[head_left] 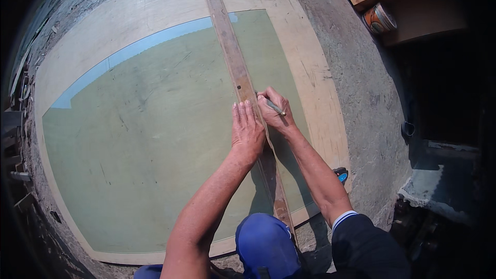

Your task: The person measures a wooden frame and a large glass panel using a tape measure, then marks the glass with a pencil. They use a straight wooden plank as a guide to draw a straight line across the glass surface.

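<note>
Left hand (249, 137), laid flat with fingers extended, presses on the long wooden straightedge (232, 54) lying across the green panel (150, 144), presumably to stop slippage, while the right hand (280, 120) pinches a slim pen (275, 107) (tip not clearly visible) beside its right edge

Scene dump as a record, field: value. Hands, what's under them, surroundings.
left hand: left hand, fingers flat on the long brown strip
right hand: right hand, gripping a pen beside the strip's right edge
pen tip: not clear in this view
strip: lies across the green sheet, running on past its far edge
work surface: green sheet on a larger pale board, pale blue band along the sheet's far edge
surroundings: concrete ground; orange-and-white tin at upper right
</note>
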Available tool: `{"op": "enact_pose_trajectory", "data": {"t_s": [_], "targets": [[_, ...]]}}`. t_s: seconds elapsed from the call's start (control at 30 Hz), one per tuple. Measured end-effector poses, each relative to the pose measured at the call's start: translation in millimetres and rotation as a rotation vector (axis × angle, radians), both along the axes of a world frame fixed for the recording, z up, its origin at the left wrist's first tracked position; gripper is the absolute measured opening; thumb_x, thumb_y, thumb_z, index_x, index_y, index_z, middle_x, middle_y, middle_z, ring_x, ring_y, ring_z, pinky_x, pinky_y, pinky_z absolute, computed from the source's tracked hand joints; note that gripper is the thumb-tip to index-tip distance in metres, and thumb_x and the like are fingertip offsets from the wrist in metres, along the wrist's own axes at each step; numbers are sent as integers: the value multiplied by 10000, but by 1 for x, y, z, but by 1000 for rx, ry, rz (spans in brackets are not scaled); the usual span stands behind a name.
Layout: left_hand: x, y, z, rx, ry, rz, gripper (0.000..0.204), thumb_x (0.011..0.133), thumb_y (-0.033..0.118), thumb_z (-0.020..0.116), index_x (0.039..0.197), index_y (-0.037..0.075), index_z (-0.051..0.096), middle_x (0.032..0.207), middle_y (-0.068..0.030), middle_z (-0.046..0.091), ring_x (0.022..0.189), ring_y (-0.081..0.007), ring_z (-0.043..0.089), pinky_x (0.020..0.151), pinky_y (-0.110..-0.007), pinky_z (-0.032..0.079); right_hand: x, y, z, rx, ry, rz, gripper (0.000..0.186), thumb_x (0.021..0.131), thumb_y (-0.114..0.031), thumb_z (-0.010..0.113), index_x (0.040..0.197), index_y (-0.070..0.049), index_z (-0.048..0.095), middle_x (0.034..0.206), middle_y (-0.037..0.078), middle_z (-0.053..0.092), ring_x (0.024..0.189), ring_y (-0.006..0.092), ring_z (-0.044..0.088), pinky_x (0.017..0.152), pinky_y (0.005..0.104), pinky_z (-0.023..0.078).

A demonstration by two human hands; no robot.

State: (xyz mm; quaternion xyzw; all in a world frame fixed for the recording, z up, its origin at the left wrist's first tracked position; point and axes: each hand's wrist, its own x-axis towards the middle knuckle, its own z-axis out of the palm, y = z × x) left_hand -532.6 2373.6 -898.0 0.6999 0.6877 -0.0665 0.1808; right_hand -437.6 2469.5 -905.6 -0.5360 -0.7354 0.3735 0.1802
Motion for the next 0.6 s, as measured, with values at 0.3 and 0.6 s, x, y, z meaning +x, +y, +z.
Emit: {"op": "enact_pose_trajectory", "data": {"t_s": [0.3, 0.6], "targets": [[-1, 4, 5, 9, 46, -24, 584, 917, 227, 578, 1409, -79, 503, 1591, -281, 302, 1496, -417, 272, 1230, -594, 85, 82, -109, 8, -67, 52, -6, 151, 954, -155, 579, 1034, -28, 599, 923, 204, 689, 869, 383, 690, 760, 430, 540], [-1, 6, 3, 12, 89, -38, 632, 896, 168, 602, 1441, -107, 438, 1586, -296, 298, 1492, -416, 284, 1228, -597, 96, 172, -222, 18, -112, 2, 43, 173, 911, -60, 595, 1073, 2, 591, 1123, 209, 696, 983, 385, 677, 861, 424, 554]]}}
